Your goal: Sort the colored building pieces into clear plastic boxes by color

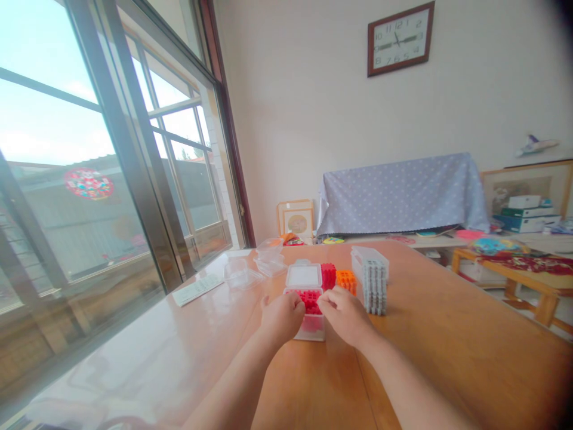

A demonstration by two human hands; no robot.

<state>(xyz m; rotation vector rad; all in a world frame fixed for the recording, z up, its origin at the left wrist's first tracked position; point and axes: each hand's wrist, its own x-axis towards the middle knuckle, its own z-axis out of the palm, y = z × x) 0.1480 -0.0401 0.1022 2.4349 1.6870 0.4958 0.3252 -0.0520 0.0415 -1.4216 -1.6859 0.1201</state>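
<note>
A clear plastic box [312, 335] with its lid [304, 276] flipped back stands on the table in front of me, with red pieces inside. Red toothed plastic pieces [310, 297] show at the box's mouth between my hands. On the left side, my left hand [283, 312] is closed, its fingertips against the red pieces. My right hand [345, 312] is closed too, pinching at their right edge. Whether these pieces are separate or joined I cannot tell. Behind my right hand stand a red stack [328, 275], an orange stack [346, 280] and a taller grey stack [375, 288] of similar pieces.
Another clear container [358, 263] stands behind the grey stack. Several clear boxes and lids [244, 273] lie at the left back, near a printed sheet [198, 289]. The window [165, 179] borders the table's left side. A low wooden table [528, 278] stands at right.
</note>
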